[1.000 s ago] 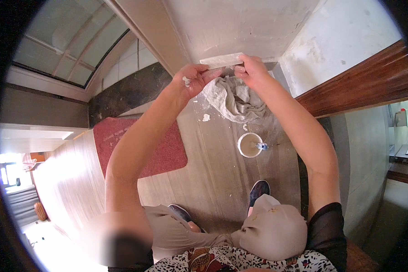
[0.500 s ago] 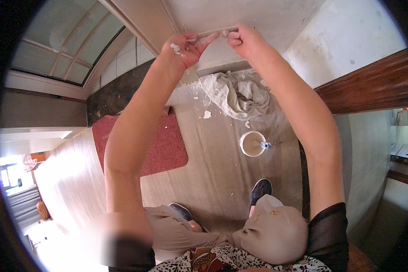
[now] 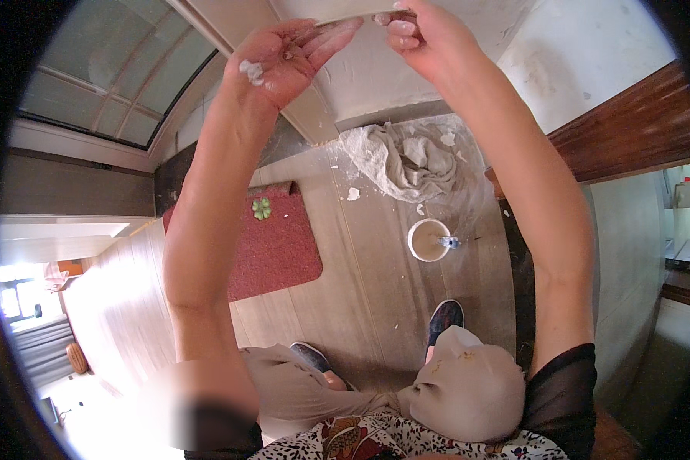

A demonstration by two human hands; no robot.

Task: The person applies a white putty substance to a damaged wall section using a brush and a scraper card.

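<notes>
Both my hands are raised to the pale wall at the top of the view, one at each end of a thin flat scraper blade (image 3: 352, 17) seen nearly edge-on. My left hand (image 3: 287, 61) has its palm toward me, smeared with white putty, and its fingers press along the blade's left part. At the other end, my right hand (image 3: 418, 34) pinches the blade with bent, whitened fingers. How the blade meets the wall is hidden. On the floor below stands a white tub (image 3: 429, 240) with a blue-and-white handle sticking out over its rim.
A crumpled grey-white cloth (image 3: 406, 161) lies at the wall's foot among white flakes. Left of it is a red mat (image 3: 276, 253) with a green clover. A dark wooden beam (image 3: 629, 138) juts in at right; a glazed door (image 3: 107, 69) stands at upper left.
Both hands have moved up the wall with the blade, the left also shifting a little leftward. More of the mat now shows beside my left forearm.
</notes>
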